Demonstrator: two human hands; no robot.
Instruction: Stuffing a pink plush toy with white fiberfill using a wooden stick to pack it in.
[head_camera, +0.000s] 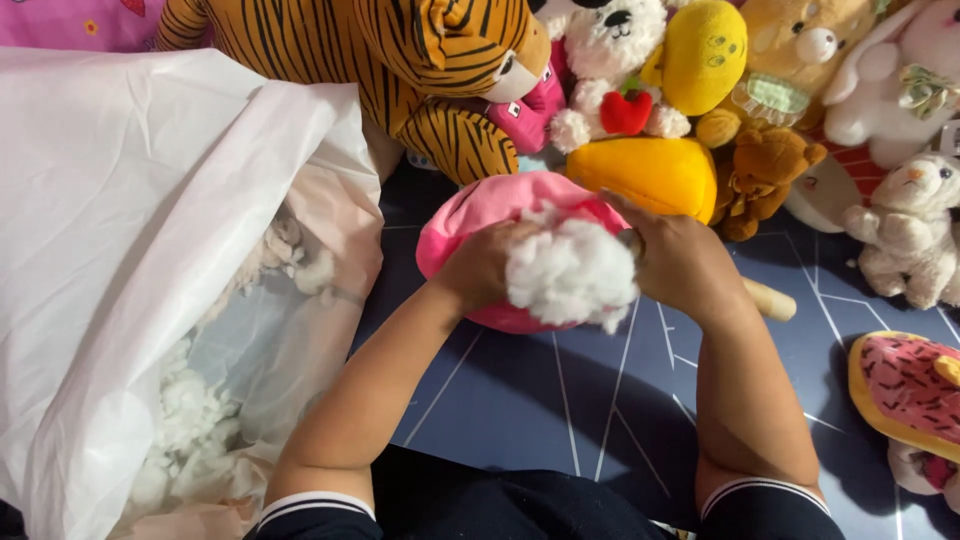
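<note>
**Ana:** Down on the floor (560, 400), both hands meet at a pink plush shell (470, 215), with a clump of white stuffing (570, 275) pressed between them at its opening.

**Ben:** How are the hands set?

**Ana:** The left hand (480, 265) is curled against the shell and the left side of the clump. The right hand (680, 262) is closed around the other side, and a pale wooden stick (770, 298) pokes out from beneath it; whether its fingers actually grip the stick, I cannot tell.

**Ben:** What could go wrong?

**Ana:** My guess is that the fluff could tear apart or spill, since it is loose and bulges well past the fingers. The shell looks soft and could fold shut under the pressure.

**Ben:** And around them?

**Ana:** A big white plastic bag (130, 220) lies open just left, with more stuffing inside. Behind the shell sit a striped tiger toy (400, 50), a yellow plush (650, 172), a white bear (615, 50) and a brown bear (760, 170). A pink spotted plush (910, 390) lies at the right. That floor is dark blue with thin white lines; little else of the room shows.
</note>
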